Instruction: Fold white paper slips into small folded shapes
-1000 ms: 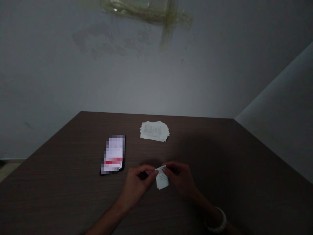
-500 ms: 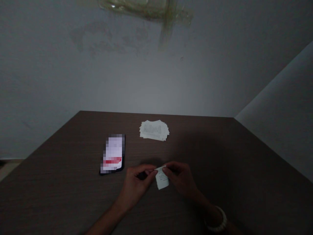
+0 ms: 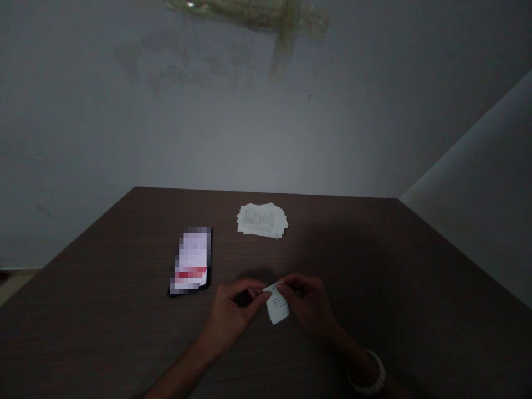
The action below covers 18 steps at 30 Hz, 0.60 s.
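Pinching the far left corner of a small paper (image 3: pixel 278 312) between thumb and finger of the left hand (image 3: pixel 226 318). Pinching the far right corner of the same paper with thumb and finger of the right hand (image 3: pixel 311 303). Held at both corners, likely to stop any flopping or twisting, with the near end left loose between the hands and the print in plain sight. Cannot tell about any touch between paper and table (image 3: pixel 103 266). Past both hands, a messy pile (image 3: pixel 261 220) of papers, with corners poking out all around; set well ahead of the fingers, maybe to give both hands room. To the left of the left hand and a bit farther off, a phone (image 3: pixel 192 257), lying with the lit screen up, maybe for easy looking. Around the right wrist, a pale bracelet (image 3: pixel 379 372), out of the way of the fingers.
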Motion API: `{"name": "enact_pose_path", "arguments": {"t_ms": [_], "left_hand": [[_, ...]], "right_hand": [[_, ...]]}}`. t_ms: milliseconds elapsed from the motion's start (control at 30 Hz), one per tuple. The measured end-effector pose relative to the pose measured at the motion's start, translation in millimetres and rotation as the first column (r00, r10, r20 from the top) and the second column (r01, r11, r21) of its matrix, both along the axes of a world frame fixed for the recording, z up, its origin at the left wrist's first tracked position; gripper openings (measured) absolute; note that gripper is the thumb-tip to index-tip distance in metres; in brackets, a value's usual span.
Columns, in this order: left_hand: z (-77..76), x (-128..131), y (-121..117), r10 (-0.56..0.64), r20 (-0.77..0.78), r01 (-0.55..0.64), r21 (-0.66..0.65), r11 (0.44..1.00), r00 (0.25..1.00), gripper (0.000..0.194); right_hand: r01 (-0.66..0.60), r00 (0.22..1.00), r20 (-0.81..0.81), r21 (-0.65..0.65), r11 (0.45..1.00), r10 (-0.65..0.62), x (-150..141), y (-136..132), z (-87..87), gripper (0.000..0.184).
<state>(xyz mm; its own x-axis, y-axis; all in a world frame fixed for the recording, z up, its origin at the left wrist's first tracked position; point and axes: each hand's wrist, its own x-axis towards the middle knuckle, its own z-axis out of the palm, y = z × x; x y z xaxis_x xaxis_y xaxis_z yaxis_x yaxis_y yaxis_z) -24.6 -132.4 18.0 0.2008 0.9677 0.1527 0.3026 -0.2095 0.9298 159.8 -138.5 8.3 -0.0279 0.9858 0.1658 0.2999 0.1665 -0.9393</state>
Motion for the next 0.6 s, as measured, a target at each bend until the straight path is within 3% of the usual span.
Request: {"name": "enact_pose_path", "arguments": {"t_ms": [600], "left_hand": [[7.9,0.7,0.6,-0.021,0.001,0.021,-0.018,1.000,1.000,0.016]], "right_hand": [[0.010,1.000,-0.010,0.024,1.000,-0.010,-0.7,-0.9,1.6,0.014]]}}
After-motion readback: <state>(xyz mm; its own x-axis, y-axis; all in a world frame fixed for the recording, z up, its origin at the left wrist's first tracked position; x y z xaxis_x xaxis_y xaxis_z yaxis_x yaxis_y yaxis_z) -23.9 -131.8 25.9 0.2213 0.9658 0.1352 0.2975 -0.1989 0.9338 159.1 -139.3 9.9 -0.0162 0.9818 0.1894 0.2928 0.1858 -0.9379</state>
